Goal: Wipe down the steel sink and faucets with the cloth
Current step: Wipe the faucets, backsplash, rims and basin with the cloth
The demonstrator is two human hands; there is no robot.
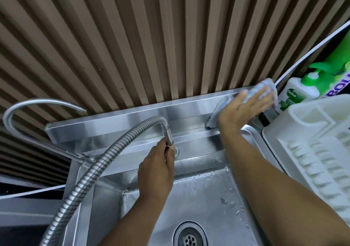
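Left: curved faucet point(43, 101), untouched. Your left grip point(156, 171) curls round the base of the ribbed hose point(113, 148), steadying it. Sink point(198, 204): beaded with water, likely slick. Far right: your right grip point(240, 111), fingers flat, presses the cloth point(268, 85) to the backsplash point(132, 116). Cloth: blue-white check, crumpled. Probably soft, light and limp, so keep it spread under your palm.

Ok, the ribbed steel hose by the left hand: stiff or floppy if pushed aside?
The ribbed steel hose probably flexes but keeps its shape: it holds a smooth arch unsupported. Pushed, it would likely pivot near its base, where the left hand grips it.
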